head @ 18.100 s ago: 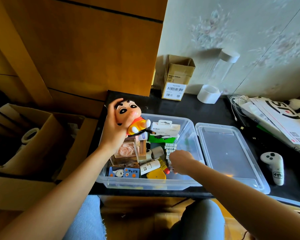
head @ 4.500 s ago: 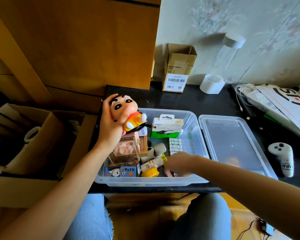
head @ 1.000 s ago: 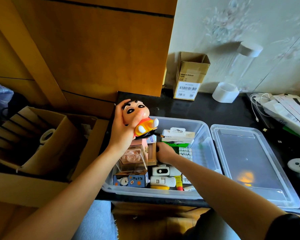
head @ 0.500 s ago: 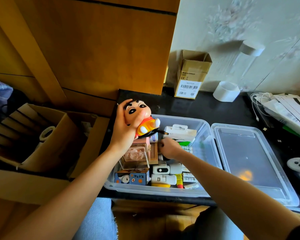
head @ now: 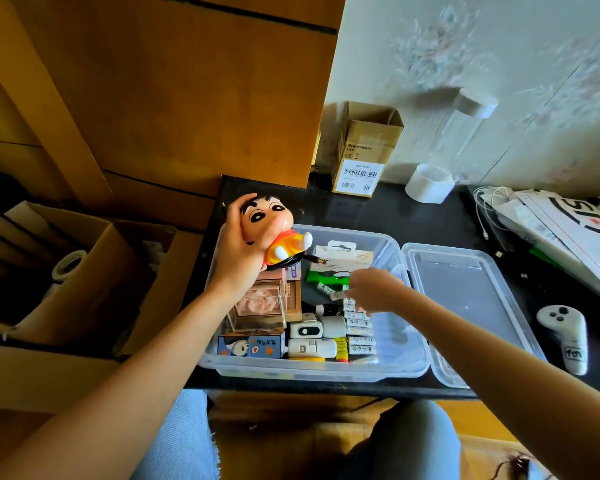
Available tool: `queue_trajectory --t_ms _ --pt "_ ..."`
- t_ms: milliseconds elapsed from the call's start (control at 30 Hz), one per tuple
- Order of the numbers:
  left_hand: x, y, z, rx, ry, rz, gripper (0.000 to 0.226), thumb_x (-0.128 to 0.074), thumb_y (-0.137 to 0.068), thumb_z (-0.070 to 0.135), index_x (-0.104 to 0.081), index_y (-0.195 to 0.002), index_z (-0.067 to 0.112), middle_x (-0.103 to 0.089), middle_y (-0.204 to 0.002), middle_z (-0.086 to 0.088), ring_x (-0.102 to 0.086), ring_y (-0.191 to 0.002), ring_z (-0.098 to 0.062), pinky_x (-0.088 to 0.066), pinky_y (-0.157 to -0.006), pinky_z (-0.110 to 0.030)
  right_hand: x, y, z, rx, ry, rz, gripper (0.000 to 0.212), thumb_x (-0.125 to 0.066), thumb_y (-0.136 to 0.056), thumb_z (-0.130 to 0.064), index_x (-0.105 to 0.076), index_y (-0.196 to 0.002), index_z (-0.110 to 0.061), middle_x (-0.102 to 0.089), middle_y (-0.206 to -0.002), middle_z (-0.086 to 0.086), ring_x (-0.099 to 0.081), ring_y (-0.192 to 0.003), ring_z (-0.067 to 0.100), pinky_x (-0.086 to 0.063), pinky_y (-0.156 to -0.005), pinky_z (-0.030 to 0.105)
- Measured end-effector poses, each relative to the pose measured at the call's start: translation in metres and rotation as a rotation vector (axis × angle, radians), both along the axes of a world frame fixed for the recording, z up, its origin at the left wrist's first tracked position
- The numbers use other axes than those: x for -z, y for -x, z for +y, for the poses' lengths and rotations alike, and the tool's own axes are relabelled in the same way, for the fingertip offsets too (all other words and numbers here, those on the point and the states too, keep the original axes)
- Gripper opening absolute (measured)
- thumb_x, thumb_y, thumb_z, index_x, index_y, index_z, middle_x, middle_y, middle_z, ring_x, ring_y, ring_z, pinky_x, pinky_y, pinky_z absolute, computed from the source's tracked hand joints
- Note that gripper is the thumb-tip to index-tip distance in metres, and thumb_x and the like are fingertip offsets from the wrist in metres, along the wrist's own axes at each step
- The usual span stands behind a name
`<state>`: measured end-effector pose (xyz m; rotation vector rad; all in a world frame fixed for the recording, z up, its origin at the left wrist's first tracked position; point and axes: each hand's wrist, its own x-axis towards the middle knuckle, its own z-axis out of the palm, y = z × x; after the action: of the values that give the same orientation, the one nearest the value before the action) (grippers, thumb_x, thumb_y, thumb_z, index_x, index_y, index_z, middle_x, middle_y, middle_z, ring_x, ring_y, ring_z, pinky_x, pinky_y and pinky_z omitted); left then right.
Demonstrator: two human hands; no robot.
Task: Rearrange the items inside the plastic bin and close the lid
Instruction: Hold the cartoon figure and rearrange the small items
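Observation:
A clear plastic bin [head: 409, 365] stands open on the black desk, and its clear lid [head: 465, 306] lies flat to its right. My left hand [head: 238, 258] grips a cartoon boy figure [head: 274, 230] above the bin's far left corner. My right hand [head: 373, 289] hovers over the bin's middle and pinches a small white battery [head: 338, 295]. Inside lie a clear rose box [head: 262, 308], a blue cartoon box [head: 252, 346], white gadgets [head: 312, 348], a row of batteries [head: 359, 332] and a white and green package [head: 340, 263].
A small cardboard box [head: 364, 157] and a white tape roll [head: 428, 183] stand at the back of the desk. A white controller [head: 565, 336] and papers with cables [head: 551, 223] lie right of the lid. An open carton [head: 66, 271] sits left of the desk.
My right hand has shifted right from beside the rose box to the bin's middle and now pinches a battery. My left hand still holds the figure in place.

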<state>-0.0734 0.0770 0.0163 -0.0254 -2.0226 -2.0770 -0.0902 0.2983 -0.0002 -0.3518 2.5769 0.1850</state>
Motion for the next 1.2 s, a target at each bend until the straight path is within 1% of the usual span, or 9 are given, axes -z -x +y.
queue_trajectory --t_ms 133,300,500,600,700,800,900,1000,1200 --pt "0.001 0.000 0.001 0.005 -0.011 0.004 0.063 -0.068 -0.077 0.046 -0.041 -0.130 0.026 -0.053 -0.117 0.009 -0.059 -0.104 -0.011 -0.052 -0.067 -0.014 -0.012 -0.020 0.004 -0.083 -0.131 -0.069 0.008 -0.051 -0.088 -0.003 -0.058 -0.092 -0.002 -0.059 -0.083 0.009 -0.054 -0.077 0.019 -0.045 -0.067 0.028" --pt "0.001 0.000 0.001 -0.002 -0.024 -0.002 0.059 -0.065 -0.075 0.044 -0.043 -0.127 0.027 -0.054 -0.113 0.014 -0.060 -0.102 -0.008 -0.052 -0.068 -0.016 -0.020 -0.034 0.004 -0.196 -0.248 -0.036 0.023 -0.051 -0.094 -0.016 -0.052 -0.074 -0.005 -0.035 -0.061 -0.003 -0.043 -0.062 0.013 -0.035 -0.052 0.020" --pt "0.004 0.002 0.000 0.001 -0.013 -0.004 0.059 -0.066 -0.073 0.049 -0.042 -0.125 0.033 -0.053 -0.117 0.011 -0.059 -0.104 -0.008 -0.053 -0.071 -0.018 -0.010 -0.044 0.000 -0.281 -0.372 -0.028 0.005 -0.057 -0.091 -0.013 -0.058 -0.089 -0.008 -0.042 -0.069 -0.004 -0.047 -0.071 0.014 -0.026 -0.044 0.020" --pt "0.005 0.002 0.000 0.007 -0.021 0.000 0.060 -0.066 -0.072 0.052 -0.042 -0.124 0.034 -0.053 -0.118 0.011 -0.059 -0.104 -0.008 -0.053 -0.069 -0.017 0.002 -0.047 0.000 -0.277 -0.368 -0.031 0.024 -0.057 -0.091 -0.010 -0.045 -0.070 -0.010 -0.042 -0.068 -0.005 -0.048 -0.073 0.014 -0.026 -0.044 0.020" --pt "0.005 0.003 -0.001 0.013 -0.022 -0.001 0.063 -0.066 -0.070 0.055 -0.042 -0.125 0.034 -0.052 -0.120 0.008 -0.059 -0.106 -0.010 -0.053 -0.069 -0.017 0.011 -0.048 0.000 -0.293 -0.366 -0.019 0.010 -0.054 -0.090 -0.005 -0.050 -0.085 -0.013 -0.043 -0.068 -0.004 -0.049 -0.072 0.015 -0.025 -0.044 0.020" --pt "0.005 0.003 0.000 0.014 -0.028 -0.007 0.064 -0.065 -0.068 0.058 -0.042 -0.123 0.037 -0.052 -0.118 0.014 -0.059 -0.105 -0.008 -0.053 -0.068 -0.017 0.014 -0.048 -0.001 -0.297 -0.342 -0.029 0.015 -0.062 -0.088 -0.013 -0.047 -0.089 -0.014 -0.039 -0.066 -0.004 -0.048 -0.073 0.015 -0.032 -0.050 0.021" --pt "0.006 0.003 0.000 0.008 -0.019 -0.004 0.058 -0.066 -0.073 0.052 -0.042 -0.123 0.038 -0.051 -0.117 0.016 -0.059 -0.104 -0.006 -0.052 -0.068 -0.015 0.015 -0.046 -0.001 -0.242 -0.252 -0.054 0.025 -0.070 -0.083 -0.025 -0.058 -0.100 -0.011 -0.061 -0.088 0.000 -0.059 -0.087 0.017 -0.046 -0.067 0.025" --pt "0.006 0.003 0.000 0.008 -0.013 -0.004 0.056 -0.066 -0.073 0.052 -0.042 -0.122 0.039 -0.052 -0.118 0.014 -0.059 -0.105 -0.007 -0.052 -0.068 -0.015 0.019 -0.046 0.002 -0.210 -0.213 -0.042 0.024 -0.066 -0.086 -0.018 -0.060 -0.107 -0.008 -0.064 -0.102 0.004 -0.062 -0.096 0.021 -0.050 -0.075 0.029" --pt "0.007 0.004 0.001 0.007 -0.014 -0.002 0.056 -0.065 -0.076 0.045 -0.041 -0.125 0.035 -0.051 -0.119 0.011 -0.058 -0.107 -0.011 -0.053 -0.069 -0.016 0.021 -0.045 0.000 -0.224 -0.220 -0.061 0.024 -0.060 -0.086 -0.006 -0.056 -0.110 -0.005 -0.058 -0.095 0.005 -0.059 -0.090 0.022 -0.045 -0.068 0.028"
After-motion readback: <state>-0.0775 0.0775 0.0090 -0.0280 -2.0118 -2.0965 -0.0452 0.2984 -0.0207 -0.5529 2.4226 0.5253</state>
